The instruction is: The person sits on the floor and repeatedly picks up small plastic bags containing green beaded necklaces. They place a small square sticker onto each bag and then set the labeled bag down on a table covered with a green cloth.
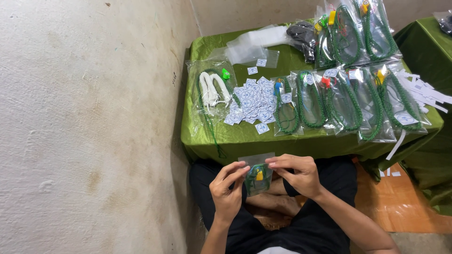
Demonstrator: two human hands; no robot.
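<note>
Bare plaster wall at left, person seated cross-legged. Left hand and right hand, both raised over lap, fingertips pinched on top edges of small clear bag holding green cord with yellow piece. Beyond: green-draped table, white sticker pile, row of bagged green cords.

hands: 2 | held bag: 1 | sticker pile: 1 | low green table: 1
</note>
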